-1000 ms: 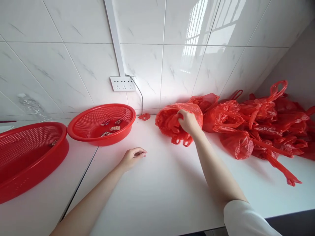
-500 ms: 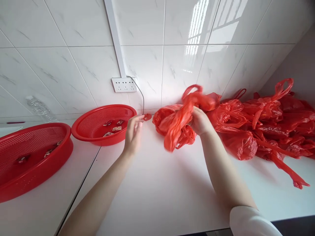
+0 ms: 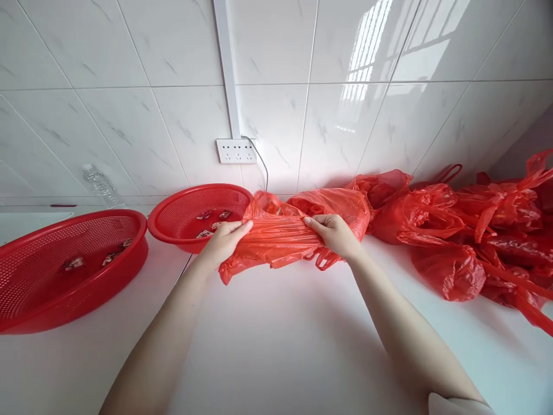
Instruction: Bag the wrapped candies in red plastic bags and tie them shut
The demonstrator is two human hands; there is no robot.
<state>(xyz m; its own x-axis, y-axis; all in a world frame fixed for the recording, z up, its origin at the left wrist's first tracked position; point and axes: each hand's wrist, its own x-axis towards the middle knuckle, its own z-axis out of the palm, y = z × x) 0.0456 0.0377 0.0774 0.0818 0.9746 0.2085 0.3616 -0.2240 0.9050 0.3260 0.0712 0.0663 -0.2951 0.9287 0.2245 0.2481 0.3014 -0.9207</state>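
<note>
A crumpled red plastic bag [image 3: 276, 242] is stretched between both hands just above the white counter [image 3: 276, 346]. My left hand [image 3: 222, 242] grips its left end and my right hand [image 3: 334, 233] grips its right end. The bag hangs a little below my fingers, with a handle loop dangling under the right hand. Behind it lies a heap of more red plastic bags [image 3: 466, 219] spread along the wall to the right.
Two red perforated baskets stand to the left: a small one [image 3: 173, 222] holding a few wrapped sweets, and a larger one [image 3: 64, 271] at the far left. A wall socket [image 3: 236, 151] with a cable and a clear water bottle [image 3: 100, 187] are at the back.
My right hand lifted one bag out of the heap and brought it toward the middle. My left hand rose off the counter and took hold of the bag's other end.
</note>
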